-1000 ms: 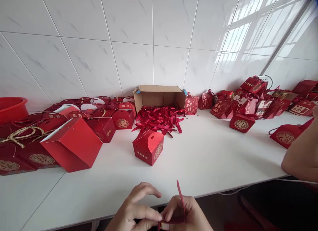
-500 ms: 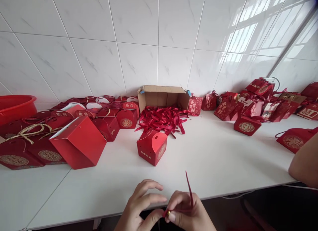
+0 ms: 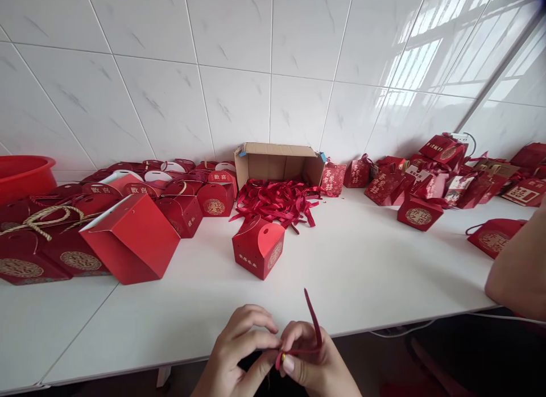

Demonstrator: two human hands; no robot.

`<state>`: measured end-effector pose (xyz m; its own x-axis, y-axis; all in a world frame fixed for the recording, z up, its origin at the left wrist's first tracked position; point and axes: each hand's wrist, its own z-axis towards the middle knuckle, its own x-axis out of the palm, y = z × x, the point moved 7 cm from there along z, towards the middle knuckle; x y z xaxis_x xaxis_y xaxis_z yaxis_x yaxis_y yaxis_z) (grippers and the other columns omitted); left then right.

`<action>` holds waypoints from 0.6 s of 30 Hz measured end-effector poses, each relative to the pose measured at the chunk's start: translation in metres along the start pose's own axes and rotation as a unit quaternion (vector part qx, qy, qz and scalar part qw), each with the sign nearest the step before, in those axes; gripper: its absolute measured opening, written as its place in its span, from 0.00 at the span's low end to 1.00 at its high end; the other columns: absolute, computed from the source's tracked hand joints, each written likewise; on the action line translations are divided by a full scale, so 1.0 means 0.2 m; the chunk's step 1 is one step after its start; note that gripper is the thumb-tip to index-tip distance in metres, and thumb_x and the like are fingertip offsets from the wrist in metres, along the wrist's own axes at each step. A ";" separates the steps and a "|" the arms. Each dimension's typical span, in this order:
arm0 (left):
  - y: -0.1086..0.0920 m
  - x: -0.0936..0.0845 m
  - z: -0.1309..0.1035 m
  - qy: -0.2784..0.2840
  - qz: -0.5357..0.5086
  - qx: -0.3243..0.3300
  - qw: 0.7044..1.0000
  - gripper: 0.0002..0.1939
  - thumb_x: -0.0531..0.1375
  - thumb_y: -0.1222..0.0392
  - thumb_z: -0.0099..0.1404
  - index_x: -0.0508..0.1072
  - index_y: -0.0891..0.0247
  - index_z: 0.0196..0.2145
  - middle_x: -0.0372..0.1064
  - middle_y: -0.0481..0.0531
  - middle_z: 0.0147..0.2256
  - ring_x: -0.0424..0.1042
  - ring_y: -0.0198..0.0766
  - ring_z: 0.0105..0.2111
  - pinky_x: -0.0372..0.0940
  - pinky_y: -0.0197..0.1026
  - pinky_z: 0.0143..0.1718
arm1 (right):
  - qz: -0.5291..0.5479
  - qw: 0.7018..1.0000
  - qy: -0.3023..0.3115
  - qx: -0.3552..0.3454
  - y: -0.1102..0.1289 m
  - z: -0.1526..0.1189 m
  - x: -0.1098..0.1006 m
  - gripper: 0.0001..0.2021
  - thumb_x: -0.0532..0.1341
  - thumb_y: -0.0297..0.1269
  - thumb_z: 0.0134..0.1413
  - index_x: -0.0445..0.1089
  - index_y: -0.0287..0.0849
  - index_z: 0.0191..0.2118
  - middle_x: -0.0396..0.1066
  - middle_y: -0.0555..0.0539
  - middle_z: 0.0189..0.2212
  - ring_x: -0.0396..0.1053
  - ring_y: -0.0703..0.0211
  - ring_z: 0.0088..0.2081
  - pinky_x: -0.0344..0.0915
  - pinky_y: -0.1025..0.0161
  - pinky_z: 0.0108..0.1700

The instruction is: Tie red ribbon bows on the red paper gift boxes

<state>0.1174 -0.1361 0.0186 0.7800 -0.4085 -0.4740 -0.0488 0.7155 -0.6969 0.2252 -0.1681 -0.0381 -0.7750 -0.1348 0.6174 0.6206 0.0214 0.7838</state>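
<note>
A dark red ribbon (image 3: 314, 320) with a small gold bead or bell on it is pinched between the thumb and fingers of my right hand (image 3: 318, 363). One end of it sticks up above the fingers. Against its other side, the thumb and index fingertip of my left hand (image 3: 243, 351) close on the ribbon near the gold piece. Both hands are at the table's front edge. Beyond them stands a small red gift box (image 3: 258, 248) with curved top flaps, touched by neither hand. Fingers partly hide where the ribbon loops.
Loose red ribbons (image 3: 277, 201) spill from a cardboard box (image 3: 279, 151) by the tiled wall. Several red boxes crowd the left, including a tilted one (image 3: 132, 238), beside a red basin (image 3: 25, 175). More boxes (image 3: 420, 212) stand right, near another person's arm (image 3: 518, 266).
My left index finger and thumb have come in from apart to meet the ribbon. Both hands have shifted slightly left in view, and the upright ribbon end leans more.
</note>
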 end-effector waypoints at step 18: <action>-0.01 -0.06 -0.04 -0.021 0.117 0.011 0.993 0.08 0.58 0.71 0.61 0.65 0.59 0.30 0.67 0.48 0.29 0.68 0.41 0.41 0.64 0.43 0.44 | -0.119 0.985 -0.072 -0.099 0.01 0.01 0.02 0.03 0.70 0.32 0.45 0.79 0.47 0.29 0.67 0.50 0.27 0.65 0.66 0.28 0.61 0.68 0.32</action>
<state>0.1021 -0.1366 0.0213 0.7747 -0.2055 -0.5980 -0.2190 0.8000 -0.5586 0.2233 -0.1661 -0.0350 -0.9016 0.0302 0.4315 0.4188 -0.1886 0.8883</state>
